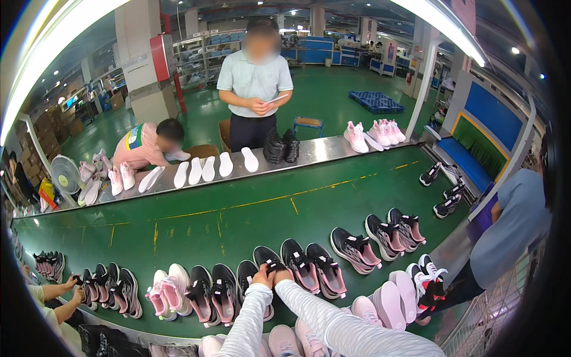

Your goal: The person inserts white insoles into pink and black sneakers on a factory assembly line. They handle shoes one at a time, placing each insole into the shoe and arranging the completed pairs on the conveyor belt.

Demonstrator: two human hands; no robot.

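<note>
Both my hands are at a black sneaker (266,255) with a white sole, standing in a row on the green conveyor belt (196,235). My left hand (260,276) grips its collar from the left, fingers bent. Close against it, my right hand (282,275) has its fingers curled at the laces and tongue; the fingertips are partly hidden. Another black sneaker (247,276) stands just left, partly behind my left forearm. To the right are a black sneaker with pink lining (299,265) and a similar one (326,271).
White insoles (208,169) and black boots (275,147) lie along the far metal ledge (321,152). Pink shoes (389,303) crowd the near edge beside my arms. Co-workers stand or sit across the belt and at both sides; a hand (77,288) works on shoes at left.
</note>
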